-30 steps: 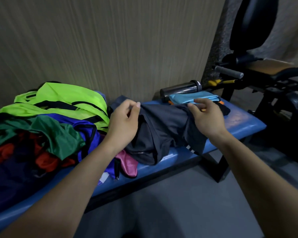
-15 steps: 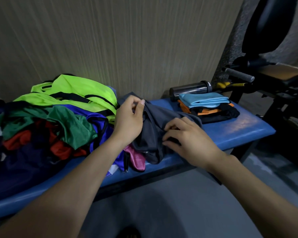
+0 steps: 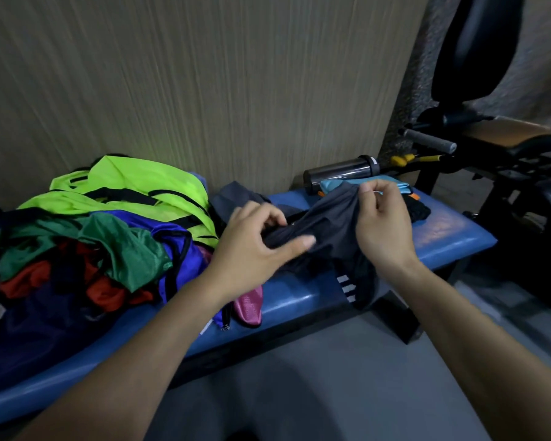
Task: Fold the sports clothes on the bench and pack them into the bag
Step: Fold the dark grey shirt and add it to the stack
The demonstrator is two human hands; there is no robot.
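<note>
A metal bottle [image 3: 342, 171] is lying on its side against the wall right of centre, just behind a folded stack with a light blue piece [image 3: 331, 185] on top. Black gym equipment [image 3: 490, 148] is filling the right edge of the frame. A loose pile of clothes [image 3: 109, 237], lime, green, red, blue and pink, is covering the left half of the blue bench [image 3: 442, 237]. At centre frame the left hand [image 3: 255, 246] is pinching a dark grey garment [image 3: 328, 230] while the right hand [image 3: 384, 221] is gripping its upper edge, holding it above the bench. No bag can be made out with certainty.
</note>
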